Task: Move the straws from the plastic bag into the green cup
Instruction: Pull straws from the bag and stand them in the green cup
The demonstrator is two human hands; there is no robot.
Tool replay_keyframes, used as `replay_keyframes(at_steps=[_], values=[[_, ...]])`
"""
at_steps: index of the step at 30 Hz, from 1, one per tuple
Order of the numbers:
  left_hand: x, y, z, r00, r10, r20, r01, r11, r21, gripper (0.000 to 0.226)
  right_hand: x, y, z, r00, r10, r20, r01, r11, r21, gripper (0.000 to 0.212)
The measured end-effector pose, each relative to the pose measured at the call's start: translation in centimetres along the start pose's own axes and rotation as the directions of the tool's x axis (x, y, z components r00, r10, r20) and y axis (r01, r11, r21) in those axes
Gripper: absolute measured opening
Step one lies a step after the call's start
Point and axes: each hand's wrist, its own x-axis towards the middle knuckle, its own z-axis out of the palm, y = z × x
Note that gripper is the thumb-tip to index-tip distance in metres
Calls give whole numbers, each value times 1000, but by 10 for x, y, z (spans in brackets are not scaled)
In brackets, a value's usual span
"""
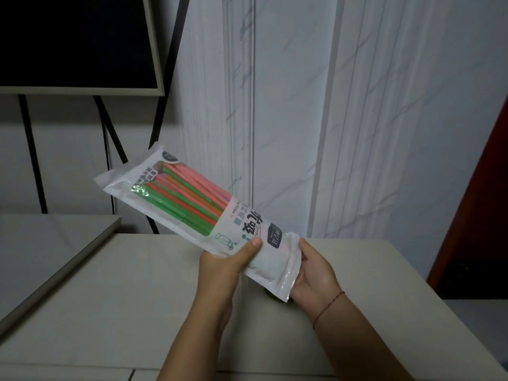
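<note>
The plastic bag [198,215] is held in the air over the desk [137,298], and both hands are on its near end. The left grip [231,259] is curled round the bag from below, with the thumb [254,244] pressed flat on the printed face. The right grip [316,273] cups the last stretch of the bag from the right, its fingers wrapped behind the plastic and mostly out of sight. The bag's long axis runs from these hands up and away to the left, so the far end is well apart from both and tilted higher than the near end. The straws [187,196], green, orange and pink, lie along that axis inside the clear window. Their nearer ends are hidden behind the white printed part, close to the left thumb. The right grip is nearest the bag's end edge, so it looks the likelier one to work an opening there. Whether that end is sealed, or which end opens at all, is not clear. No green cup can be made out. A small dark shape shows under the bag's near corner on the desk, too covered to identify.
</note>
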Motion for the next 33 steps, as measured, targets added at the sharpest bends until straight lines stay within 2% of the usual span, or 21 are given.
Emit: replay_keyframes(at_steps=[1, 4, 5, 7, 8, 9, 10, 11, 12, 13, 15, 18, 21, 25, 27, 31, 33], values=[[0, 2, -1, 1000, 21, 4, -21, 1000, 11, 35, -1, -1, 0, 1000, 15, 22, -16, 1000, 18, 57], [-1, 9, -3, 995, 82, 60, -84, 996, 32, 32, 7, -2, -9, 998, -36, -42, 42, 987, 154, 59], [-1, 11, -2, 992, 93, 84, -96, 995, 30, 33, 9, -1, -12, 999, -31, -11, 32, 984, 173, 74], [-2, 13, 0, 990, 102, 102, -105, 994, 25, 42, 8, 1, -9, 989, -125, -77, 129, 991, 45, 124], [-1, 12, 0, 991, 98, 90, -100, 995, 13, 45, 11, 1, -14, 973, -171, -153, 169, 985, -28, 134], [0, 11, 1, 994, 90, 61, -89, 996, -13, 46, 9, 2, -14, 966, -184, -179, 173, 982, -78, 130], [1, 9, 0, 997, 75, 20, -74, 996, -54, 46, 7, 4, -11, 975, -154, -159, 145, 987, -68, 111], [3, 8, -2, 998, 53, -31, -56, 993, -105, 44, 5, 4, -6, 984, -99, -149, 100, 995, -4, 80], [5, 6, -5, 996, 23, -81, -36, 986, -162, 41, 4, 2, -4, 975, -91, -203, 94, 996, 3, 53], [8, 5, -8, 993, -17, -119, -11, 974, -224, 37, 5, 0, -6, 962, -111, -248, 111, 994, -14, 36], [11, 3, -15, 984, -97, -148, 43, 942, -333, 33, 3, -2, -7, 918, -217, -333, 159, 968, -195, 20], [16, 0, -23, 973, -160, -164, 80, 908, -411, 29, 2, -4, -8, 898, -341, -280, 202, 882, -426, 14], [17, -4, -22, 962, -226, -154, 121, 857, -500, 35, 2, -3, -7, 876, -410, -254, 226, 814, -534, 14], [9, -14, -3, 950, -293, -106, 194, 821, -537, 44, 1, 3, -4, 840, -476, -260, 237, 753, -613, 9], [8, -16, 1, 939, -320, -127, 200, 807, -556, 47, -1, 2, -3, 810, -528, -254, 258, 711, -654, 7], [12, -17, -4, 925, -340, -168, 184, 790, -585, 36, -6, -5, -2, 797, -556, -236, 282, 688, -669, 8], [13, -18, -6, 922, -347, -172, 181, 779, -600, 37, -7, -10, -3, 794, -556, -246, 277, 691, -668, 8]])
